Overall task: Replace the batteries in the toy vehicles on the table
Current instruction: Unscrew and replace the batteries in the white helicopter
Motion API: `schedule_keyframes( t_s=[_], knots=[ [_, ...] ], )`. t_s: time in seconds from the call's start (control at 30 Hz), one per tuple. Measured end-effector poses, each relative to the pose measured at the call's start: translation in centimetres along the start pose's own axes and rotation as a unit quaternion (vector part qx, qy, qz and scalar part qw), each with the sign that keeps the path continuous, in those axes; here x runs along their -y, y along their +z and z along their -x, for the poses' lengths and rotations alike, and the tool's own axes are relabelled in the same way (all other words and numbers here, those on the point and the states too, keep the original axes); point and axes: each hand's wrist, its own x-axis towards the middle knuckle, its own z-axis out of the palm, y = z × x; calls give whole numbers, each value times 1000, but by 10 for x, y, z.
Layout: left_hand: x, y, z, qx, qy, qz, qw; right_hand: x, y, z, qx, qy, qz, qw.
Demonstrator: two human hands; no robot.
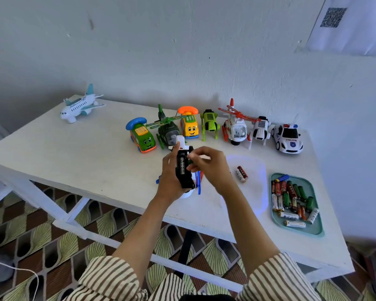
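My left hand (169, 177) grips an upturned toy helicopter (184, 170) above the table's front middle, black underside facing me with its battery compartment open. Its blue rotor blades stick out below. My right hand (208, 165) pinches a small green thing, which looks like a battery, at the compartment's right edge. Two loose batteries (241, 174) lie on a white pad (253, 183) to the right. A teal tray (313, 229) at the front right holds several batteries.
A row of toys stands along the back: green phone car (142, 138), green helicopter (168, 131), yellow phone car (189, 124), green robot dog (210, 123), red-white helicopter (236, 126), white robot dog (261, 130), police car (288, 138). A toy airplane (79, 105) sits far left.
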Motion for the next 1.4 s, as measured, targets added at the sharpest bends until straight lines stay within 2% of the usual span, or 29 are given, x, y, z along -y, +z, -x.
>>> schedule_keyframes(
  t_s=[0.07, 0.17, 0.43, 0.6, 0.7, 0.83, 0.9, 1.1, 1.27, 1.33, 1.4],
  knots=[
    [0, 0, 0, 0, -18, 6, 1000, -8, 12, -5, 19, -20, 68, 997],
    [-2, 0, 2, -5, 1, -1, 1000, -22, 20, -9, 27, -60, 146, 987],
    [-15, -2, 2, 1, -15, 67, 998, -36, 22, -9, 33, -57, 151, 986],
    [-10, -3, 0, 13, -19, 29, 999, -42, 27, -8, -13, -67, 176, 982],
    [-9, -4, 2, 15, -21, 30, 999, -45, 29, -12, -76, -28, 205, 975],
    [-15, -3, 2, 22, -40, 60, 997, -45, 26, -13, -3, 106, 77, 991],
    [-14, -3, 1, 20, -35, 62, 997, -46, 26, -13, 9, 135, 48, 990],
    [-6, -3, 1, 21, -30, 44, 998, -48, 28, -13, -31, 129, 36, 991],
    [-6, -1, 1, 19, -8, 28, 999, -47, 19, -14, 3, 105, 114, 988],
    [-5, -1, 1, 14, 0, 14, 1000, -42, 8, -16, -40, 57, 125, 990],
    [-3, -1, 1, 12, 6, 11, 1000, -38, -8, -18, -119, 16, 157, 980]
  ],
)
